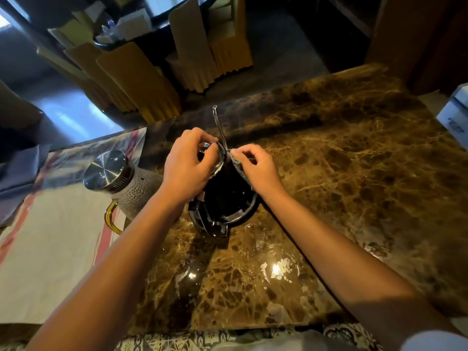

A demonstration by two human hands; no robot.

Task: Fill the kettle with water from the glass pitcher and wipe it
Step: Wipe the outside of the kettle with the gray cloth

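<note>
Two bare hands meet at the rim of a dark, glossy electric kettle (222, 196) standing at the centre of the frame on a brown veined marble counter (354, 153). Right hand (255, 171) pinches a small grey cloth (239, 171) against the kettle's right shoulder, fingers curled round it. Left hand (187, 165) curls over the rim at the left, gripping the top as if to steady it. Kettle's hinged clear lid (219, 125) stands open, rising toward the upper centre between the two hands. Its black handle (210, 219) points down-frame toward the person. Wiping appears under way; the cloth hand lies nearer the unwiped right flank. Just left of the kettle stands a textured glass pitcher with a steel lid (119, 178) and yellow handle, resting on a pale red-striped cloth (50, 249).
</note>
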